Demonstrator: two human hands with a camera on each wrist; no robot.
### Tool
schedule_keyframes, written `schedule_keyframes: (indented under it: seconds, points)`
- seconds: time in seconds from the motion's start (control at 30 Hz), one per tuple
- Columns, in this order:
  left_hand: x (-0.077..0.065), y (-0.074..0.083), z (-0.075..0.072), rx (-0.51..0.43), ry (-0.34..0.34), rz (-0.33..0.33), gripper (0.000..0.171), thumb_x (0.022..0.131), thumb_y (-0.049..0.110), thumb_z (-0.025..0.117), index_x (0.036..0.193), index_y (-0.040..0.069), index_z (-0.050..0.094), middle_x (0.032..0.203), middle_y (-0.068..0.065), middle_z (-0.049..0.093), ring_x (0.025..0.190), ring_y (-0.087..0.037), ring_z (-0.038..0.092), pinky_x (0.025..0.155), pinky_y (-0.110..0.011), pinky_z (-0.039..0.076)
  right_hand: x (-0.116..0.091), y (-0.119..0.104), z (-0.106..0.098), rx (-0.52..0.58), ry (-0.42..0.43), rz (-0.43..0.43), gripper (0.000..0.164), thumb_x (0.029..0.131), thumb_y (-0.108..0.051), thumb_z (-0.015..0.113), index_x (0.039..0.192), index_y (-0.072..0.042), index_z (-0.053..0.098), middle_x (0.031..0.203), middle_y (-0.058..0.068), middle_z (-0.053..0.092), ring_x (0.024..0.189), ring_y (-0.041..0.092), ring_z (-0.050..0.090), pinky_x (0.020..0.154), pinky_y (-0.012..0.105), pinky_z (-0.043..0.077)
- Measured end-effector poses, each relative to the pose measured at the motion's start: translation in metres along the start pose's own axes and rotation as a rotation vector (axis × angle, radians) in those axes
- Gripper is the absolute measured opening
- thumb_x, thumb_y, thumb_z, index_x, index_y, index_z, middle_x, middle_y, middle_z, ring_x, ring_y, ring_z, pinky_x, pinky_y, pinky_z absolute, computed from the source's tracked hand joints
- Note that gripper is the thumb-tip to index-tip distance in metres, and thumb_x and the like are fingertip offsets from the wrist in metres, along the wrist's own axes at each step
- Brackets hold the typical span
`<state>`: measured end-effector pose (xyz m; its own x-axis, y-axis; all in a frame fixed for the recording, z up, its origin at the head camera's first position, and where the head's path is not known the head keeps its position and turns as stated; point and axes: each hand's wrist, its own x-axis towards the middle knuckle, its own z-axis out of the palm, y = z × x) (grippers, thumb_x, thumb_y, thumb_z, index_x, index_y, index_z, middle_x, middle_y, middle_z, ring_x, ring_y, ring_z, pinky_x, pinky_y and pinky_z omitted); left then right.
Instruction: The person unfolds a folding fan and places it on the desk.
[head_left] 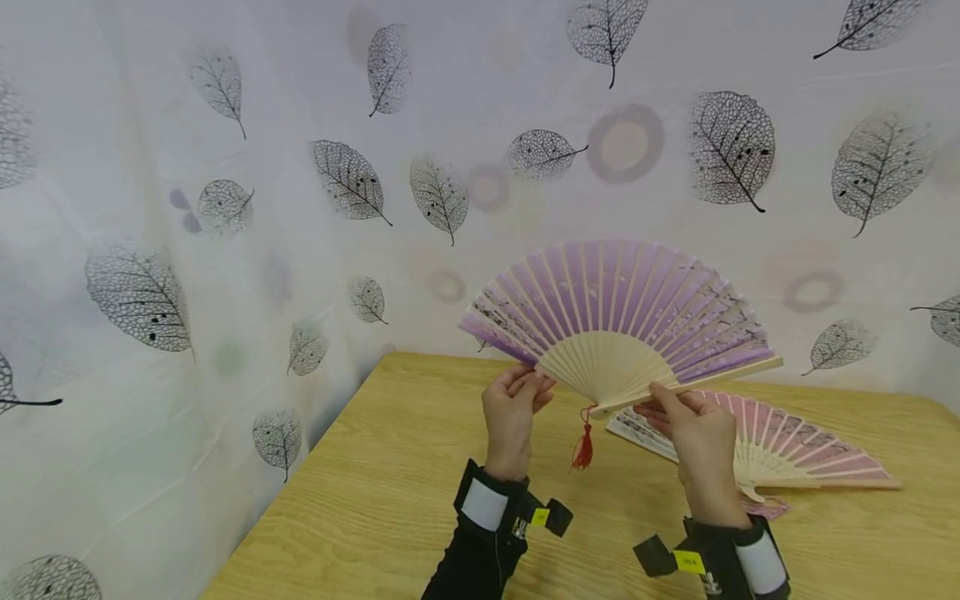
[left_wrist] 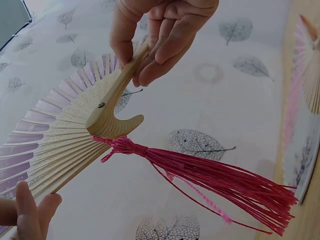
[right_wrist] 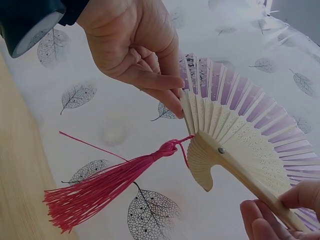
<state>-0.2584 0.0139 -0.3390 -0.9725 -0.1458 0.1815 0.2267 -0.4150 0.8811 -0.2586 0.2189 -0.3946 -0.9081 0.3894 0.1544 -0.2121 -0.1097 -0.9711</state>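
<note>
An unfolded purple folding fan (head_left: 592, 287) with pale wooden ribs is held up above the table by both hands. My left hand (head_left: 513, 408) pinches its left edge; in the left wrist view the left fingers (left_wrist: 32, 215) show at the lower left. On the opposite side, my right hand (head_left: 705, 446) grips the wooden end stick near the pivot, thumb on the front. A red tassel (head_left: 582, 446) hangs from the pivot end, seen large in the right wrist view. Behind the right hand a pink folding fan (head_left: 817, 450) lies spread on the table, partly hidden by that hand.
The wooden table (head_left: 360, 467) runs up to a pale curtain (head_left: 525, 75) printed with dark leaves, which hangs behind it and along the left. Each wrist wears a black strap with a small camera (head_left: 675, 558).
</note>
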Motion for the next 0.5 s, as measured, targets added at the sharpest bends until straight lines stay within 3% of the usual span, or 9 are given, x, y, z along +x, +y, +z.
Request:
schedule_keyframes:
  seconds: [0.1,0.17,0.5]
  points:
    - [0.000,0.000,0.000,-0.018,0.003,-0.009,0.022,0.087,-0.001,0.057,0.106,-0.013,0.056,0.083,-0.007,0.067,0.070,-0.007,0.067,0.062,-0.016,0.055,-0.029,-0.045,0.017,0.003,0.025,0.054,0.012,0.085,-0.025,0.065,0.084,-0.014,0.068,0.066,-0.008,0.070,0.064,0.007,0.068,0.063,0.019,0.056]
    - [0.000,0.001,0.000,-0.026,0.012,-0.010,0.022,0.087,-0.002,0.057,0.106,-0.014,0.056,0.085,-0.008,0.068,0.070,-0.006,0.067,0.062,-0.016,0.055,-0.038,-0.059,0.024,0.048,0.058,0.083,0.010,0.086,-0.020,0.065,0.076,-0.018,0.067,0.062,-0.010,0.068,0.060,0.004,0.067,0.060,0.017,0.055]
    - [0.000,0.002,0.000,-0.032,0.033,-0.005,0.021,0.088,-0.002,0.056,0.105,-0.013,0.057,0.085,-0.008,0.068,0.069,-0.005,0.066,0.061,-0.015,0.055,-0.041,-0.061,0.026,0.045,0.070,0.084,0.013,0.085,-0.021,0.065,0.073,-0.020,0.067,0.062,-0.010,0.067,0.060,0.003,0.067,0.060,0.016,0.055]
